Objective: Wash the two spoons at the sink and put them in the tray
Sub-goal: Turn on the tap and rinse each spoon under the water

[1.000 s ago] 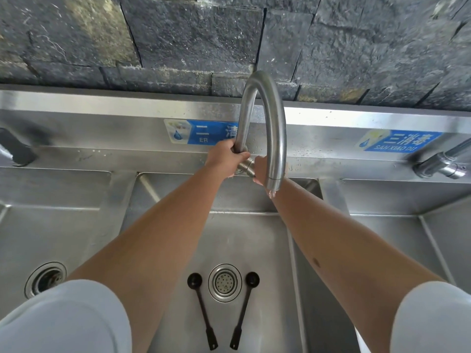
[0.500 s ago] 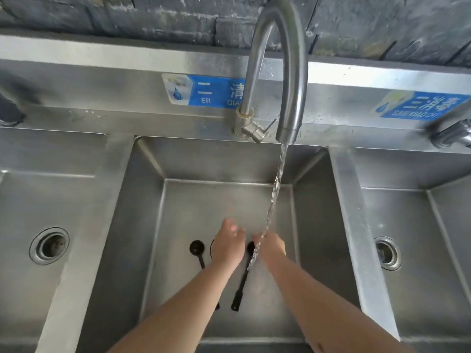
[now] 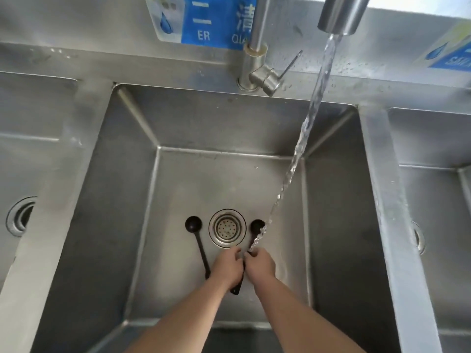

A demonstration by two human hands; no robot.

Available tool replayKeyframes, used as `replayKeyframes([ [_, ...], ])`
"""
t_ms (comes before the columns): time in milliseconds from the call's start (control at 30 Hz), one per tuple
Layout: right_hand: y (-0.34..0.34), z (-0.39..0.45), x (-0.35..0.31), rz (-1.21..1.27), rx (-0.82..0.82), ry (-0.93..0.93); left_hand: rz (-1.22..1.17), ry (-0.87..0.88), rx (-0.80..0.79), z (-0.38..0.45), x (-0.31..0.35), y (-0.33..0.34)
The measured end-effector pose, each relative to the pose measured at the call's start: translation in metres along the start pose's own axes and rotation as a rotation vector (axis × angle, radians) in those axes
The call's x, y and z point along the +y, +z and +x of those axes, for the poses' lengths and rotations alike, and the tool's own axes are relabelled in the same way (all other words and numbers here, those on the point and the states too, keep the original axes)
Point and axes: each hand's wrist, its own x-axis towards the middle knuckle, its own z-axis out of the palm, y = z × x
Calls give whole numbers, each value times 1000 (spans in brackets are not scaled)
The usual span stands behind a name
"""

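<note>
Two black spoons lie on the sink (image 3: 229, 118) floor: left spoon (image 3: 197, 238) untouched beside the drain (image 3: 227, 228), right spoon (image 3: 256, 229) under the water (image 3: 309, 118). My left hand (image 3: 226, 267) and right hand (image 3: 260, 263) close fingers on its handle, hiding most of it. Cropped sign (image 3: 204, 19) reads "ER", "QIA".

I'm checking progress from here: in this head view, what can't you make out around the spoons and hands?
- Right spoon: its handle is covered by the left hand and right hand, so which hand has a grip is unclear.
- Left spoon: its handle end is behind the left hand.
- Tray: not in the head view at all.
- Faucet: its arch is cut off by the top edge.
- Spoon cleanliness: too small and dark to tell.
</note>
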Motion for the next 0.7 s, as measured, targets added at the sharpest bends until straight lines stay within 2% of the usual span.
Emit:
replayKeyframes([
  [133, 5, 9, 2, -42, -6, 7, -16, 64, -52, -1, -3, 3],
  [267, -9, -3, 6, 59, -110, -26, -35, 49, -53, -14, 2, -2],
  [367, -28, -24, 6, 151, -192, -19, -149, 14, -65, -27, 13, -12],
  [500, -50, -66, -2, 312, -259, 43, -285, 3, 7, -46, 36, -27],
  [700, -80, -124, -19, 370, -304, 52, -342, 64, 12, -73, 58, -42],
])
